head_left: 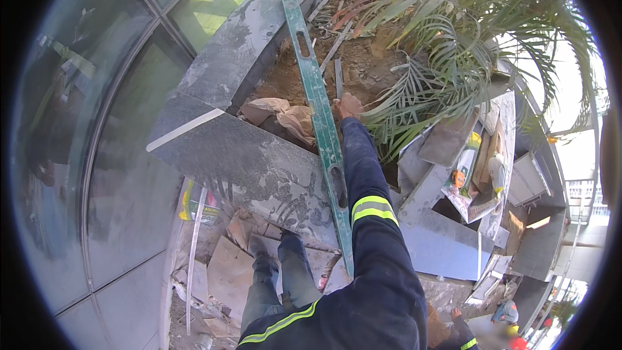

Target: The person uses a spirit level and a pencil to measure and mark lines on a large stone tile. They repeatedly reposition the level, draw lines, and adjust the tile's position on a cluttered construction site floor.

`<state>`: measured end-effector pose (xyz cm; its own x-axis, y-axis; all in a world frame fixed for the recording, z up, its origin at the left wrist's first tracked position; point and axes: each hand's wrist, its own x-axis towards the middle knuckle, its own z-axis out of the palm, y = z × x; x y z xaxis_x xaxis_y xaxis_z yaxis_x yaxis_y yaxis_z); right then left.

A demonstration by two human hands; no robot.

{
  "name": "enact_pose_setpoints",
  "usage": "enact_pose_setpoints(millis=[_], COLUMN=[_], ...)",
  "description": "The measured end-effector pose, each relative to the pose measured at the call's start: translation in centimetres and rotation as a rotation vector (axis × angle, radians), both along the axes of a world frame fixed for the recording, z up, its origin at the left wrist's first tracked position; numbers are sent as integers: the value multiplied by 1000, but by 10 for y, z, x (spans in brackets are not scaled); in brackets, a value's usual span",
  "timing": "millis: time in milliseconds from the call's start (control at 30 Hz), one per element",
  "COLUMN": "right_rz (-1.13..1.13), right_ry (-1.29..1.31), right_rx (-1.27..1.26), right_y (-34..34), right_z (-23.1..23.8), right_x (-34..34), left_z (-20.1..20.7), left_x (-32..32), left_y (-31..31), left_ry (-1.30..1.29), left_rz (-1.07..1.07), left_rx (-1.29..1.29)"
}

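Observation:
My right hand (348,106) reaches forward with its fingers curled, close beside the right edge of a long green spirit level (314,91). What the fingers close on, if anything, is hidden. A thin grey strip (338,78) runs up from the knuckles over the soil; I cannot tell whether it is held. Dusty and scuffed, the level lies across the planter opening and over its near stone ledge (259,159), its lower end beside my sleeve. Crumpled brown paper (285,116) sits left of the level. My left hand is out of sight.
Palm fronds (440,52) overhang the soil (369,58) on the right. Glass panels (123,155) line the left side. Stone pieces and a printed bag (463,168) rest at right. Boards and rubble (227,266) lie around my legs. Another person's hand (456,313) shows at lower right.

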<state>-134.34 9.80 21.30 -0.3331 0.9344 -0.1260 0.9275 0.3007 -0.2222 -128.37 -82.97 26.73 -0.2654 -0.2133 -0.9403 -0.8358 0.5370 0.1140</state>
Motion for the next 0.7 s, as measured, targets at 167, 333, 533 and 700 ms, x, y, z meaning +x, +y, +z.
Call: enact_pose_setpoints(millis=[167, 333, 533, 700], right_rz=[-59, -57, 90, 95], right_ry=[-117, 156, 737, 931], right_rx=[229, 248, 292, 511], right_y=[31, 15, 26, -37], right_z=[-15, 34, 173, 289], right_x=[-2, 3, 27, 47], left_z=[-7, 18, 26, 3], left_x=[15, 32, 51, -48], left_y=[19, -17, -93, 11], left_ry=[-41, -43, 75, 565], left_rz=[-3, 39, 119, -551], left_rx=[5, -36, 109, 121])
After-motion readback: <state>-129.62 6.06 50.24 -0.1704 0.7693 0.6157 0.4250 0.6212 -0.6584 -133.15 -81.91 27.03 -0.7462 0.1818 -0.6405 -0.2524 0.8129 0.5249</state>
